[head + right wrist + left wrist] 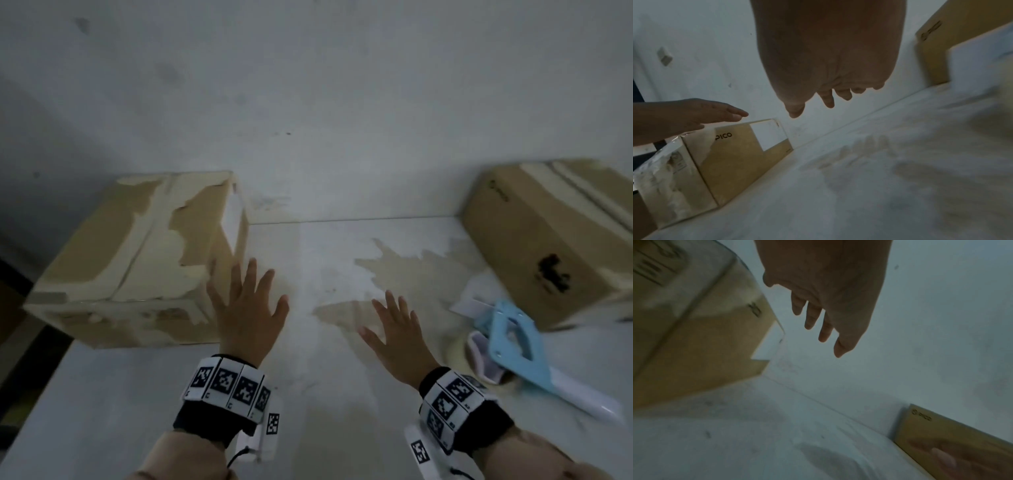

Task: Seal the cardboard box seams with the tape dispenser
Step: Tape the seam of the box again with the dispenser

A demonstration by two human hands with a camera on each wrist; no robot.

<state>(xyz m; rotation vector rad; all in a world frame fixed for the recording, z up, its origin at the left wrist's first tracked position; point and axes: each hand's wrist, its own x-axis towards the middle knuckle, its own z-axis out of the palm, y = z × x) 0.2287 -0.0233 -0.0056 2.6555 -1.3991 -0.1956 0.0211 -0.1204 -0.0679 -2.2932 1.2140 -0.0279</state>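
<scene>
Both hands are empty, fingers straight and spread. The left hand (247, 310) hovers at the centre of the head view, just beside the near right corner of the left box (137, 260); whether it touches the cardboard cannot be told. The right hand (397, 334) hangs over bare desk (329, 394) at lower centre right, above a tan stain (390, 274).

The dispenser (513, 339), pale blue with a white handle, lies at lower right, just to the right of the right hand and in front of the right box (548, 240), with a white slip (474, 301) beside it.

The left box sits at centre left, and its left end seems to reach or overhang the desk edge. Its top is patched with old torn tape and peeled paper, and the centre seam shows.

Risks, as judgement:
- A push from the left hand could slide that box further off the desk edge, since little seems to support its left side.
- New tape may bond poorly to the ragged, peeled top and lift off.
- Reaching blind for the dispenser could catch the cutting blade, or knock the white slip and the tool toward the right box.
- Both wrist views are smeared with motion blur, so a hasty grab could miss the handle.
- Pulling tape with no hand bracing the box would likely drag it along the smooth desk.
</scene>
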